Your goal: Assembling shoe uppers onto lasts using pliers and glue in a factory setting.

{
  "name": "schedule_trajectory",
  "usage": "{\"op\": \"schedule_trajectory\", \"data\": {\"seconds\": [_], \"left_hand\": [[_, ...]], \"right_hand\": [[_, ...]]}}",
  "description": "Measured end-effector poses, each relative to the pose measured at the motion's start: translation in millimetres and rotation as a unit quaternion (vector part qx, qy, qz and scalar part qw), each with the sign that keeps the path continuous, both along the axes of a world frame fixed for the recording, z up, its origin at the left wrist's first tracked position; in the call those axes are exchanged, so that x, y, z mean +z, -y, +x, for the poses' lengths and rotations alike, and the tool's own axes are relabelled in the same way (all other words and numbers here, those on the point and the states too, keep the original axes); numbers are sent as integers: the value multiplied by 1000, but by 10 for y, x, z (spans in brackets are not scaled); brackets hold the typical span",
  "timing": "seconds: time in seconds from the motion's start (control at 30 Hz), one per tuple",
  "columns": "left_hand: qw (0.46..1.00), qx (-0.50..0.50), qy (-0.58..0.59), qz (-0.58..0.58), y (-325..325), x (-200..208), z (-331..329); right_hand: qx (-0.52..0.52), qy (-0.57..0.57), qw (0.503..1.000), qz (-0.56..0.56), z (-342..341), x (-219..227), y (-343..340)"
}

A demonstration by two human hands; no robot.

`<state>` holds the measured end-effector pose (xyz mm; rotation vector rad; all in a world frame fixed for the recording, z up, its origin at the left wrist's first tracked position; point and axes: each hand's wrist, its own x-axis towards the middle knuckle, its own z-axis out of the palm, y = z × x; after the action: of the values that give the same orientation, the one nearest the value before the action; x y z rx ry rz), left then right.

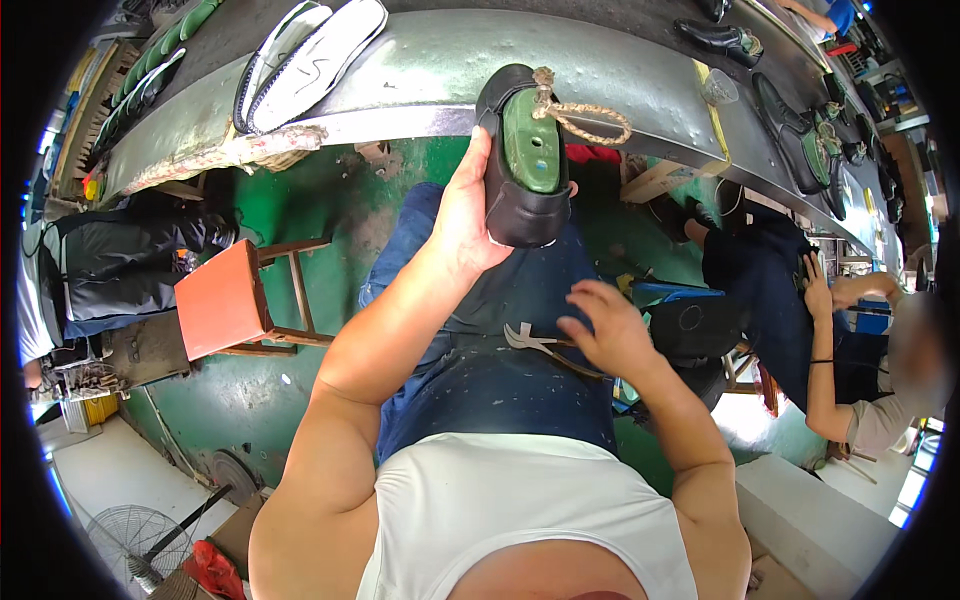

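A black leather shoe (530,216) is gripped in my left hand (468,215), raised at the front edge of the metal bench. Inside the shoe sits a green shoe last (532,150). A loop of twisted rope (600,112) is tied to the last's far end and hangs to the right. Lower down, my right hand (608,330) hovers over my lap with its fingers apart and nothing visible in it. Beside it, a pair of lasting pincers (535,343) lies on my dark blue apron (500,400), its handles partly behind that hand.
White shoe pieces (315,60) rest on the metal bench (420,62) at the left. Black shoes (790,125) stand along its right part. An orange-topped stool (222,300) stands to my left. At the right sits a co-worker (860,370); a fan (135,540) is low left.
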<state>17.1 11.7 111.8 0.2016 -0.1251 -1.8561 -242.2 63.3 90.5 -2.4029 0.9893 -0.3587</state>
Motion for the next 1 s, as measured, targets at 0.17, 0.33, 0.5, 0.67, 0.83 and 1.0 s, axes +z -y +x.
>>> {"op": "schedule_trajectory", "data": {"seconds": [0.17, 0.33, 0.5, 0.67, 0.83, 1.0], "left_hand": [[998, 26, 44, 40, 59, 134, -36], [998, 20, 48, 46, 87, 183, -51], [991, 40, 105, 69, 77, 86, -214], [970, 25, 241, 22, 155, 31, -277], [910, 33, 413, 4, 486, 118, -48], [895, 2, 445, 25, 748, -40, 302]], "right_hand": [[-12, 158, 987, -30, 262, 447, 433], [24, 207, 972, -110, 386, 611, 644], [-37, 413, 856, 308, 526, 356, 681], [-98, 345, 921, 154, 729, 480, 886], [-151, 595, 585, 530, 536, 680, 1794], [-217, 588, 730, 272, 661, 696, 3545]]}}
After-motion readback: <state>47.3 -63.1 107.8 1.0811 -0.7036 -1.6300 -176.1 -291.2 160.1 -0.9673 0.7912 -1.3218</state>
